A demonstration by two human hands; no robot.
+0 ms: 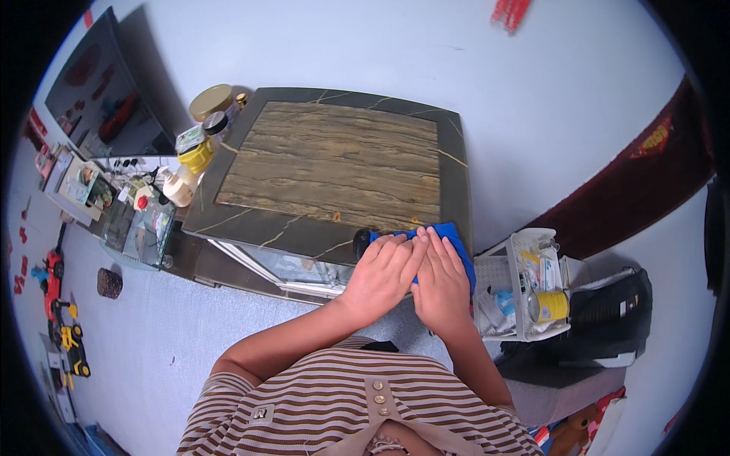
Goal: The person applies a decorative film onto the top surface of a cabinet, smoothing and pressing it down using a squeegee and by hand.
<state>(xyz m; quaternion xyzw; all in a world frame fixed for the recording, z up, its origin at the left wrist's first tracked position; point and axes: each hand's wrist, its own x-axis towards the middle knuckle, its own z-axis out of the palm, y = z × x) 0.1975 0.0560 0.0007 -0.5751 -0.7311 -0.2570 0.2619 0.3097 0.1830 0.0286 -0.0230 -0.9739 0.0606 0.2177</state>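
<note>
Together, both hands lie flat with fingers stretched out and close side by side, pressing down rather than gripping: the left hand (384, 275) and the right hand (441, 281) rest palm-down on a blue cloth (456, 242), thumbs' sides touching. Neither hand closes around anything; the cloth sits under the palms and fingers, and only its far edge and right border show past the fingertips. Just left of the left hand's fingertips a small dark round object (360, 243) lies against the cloth's edge; what it is cannot be told.

Hands and cloth sit at the near right corner of a low table (258, 220) with a dark marbled border and a wood-grain centre panel (334, 159). The table edge runs right under the wrists and just right of the right hand. Beyond the fingertips the panel lies open to the far side. At the far left corner stand jars and bottles (201, 133), well apart. Beside the right hand, off the table, is a white basket (525, 304) of small items.
</note>
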